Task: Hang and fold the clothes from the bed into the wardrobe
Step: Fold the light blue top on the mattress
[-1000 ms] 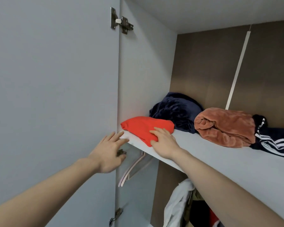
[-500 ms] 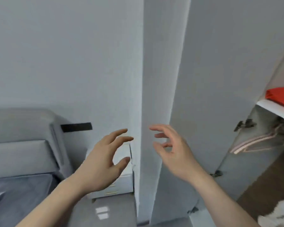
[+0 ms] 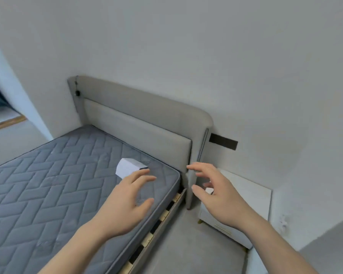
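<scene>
The bed's grey quilted mattress (image 3: pixel 53 175) fills the lower left, with a padded grey headboard (image 3: pixel 139 125) behind it. A small white folded item (image 3: pixel 128 167) lies on the mattress near the headboard; I cannot tell what it is. My left hand (image 3: pixel 127 202) hovers over the mattress corner with relaxed, spread fingers and holds nothing. My right hand (image 3: pixel 212 192) hangs beyond the bed's edge, above the nightstand, fingers loosely spread and empty. The wardrobe is out of view.
A white nightstand (image 3: pixel 244 210) stands right of the bed against the wall. A dark plate (image 3: pixel 223 144) is fixed to the wall beside the headboard. Wooden slats (image 3: pixel 166 214) show under the mattress edge. Grey floor runs between bed and nightstand.
My view swung left from the wardrobe shelf to the bed. My right hand left the red folded garment on the shelf, and both hands now hover empty over the bed corner.
</scene>
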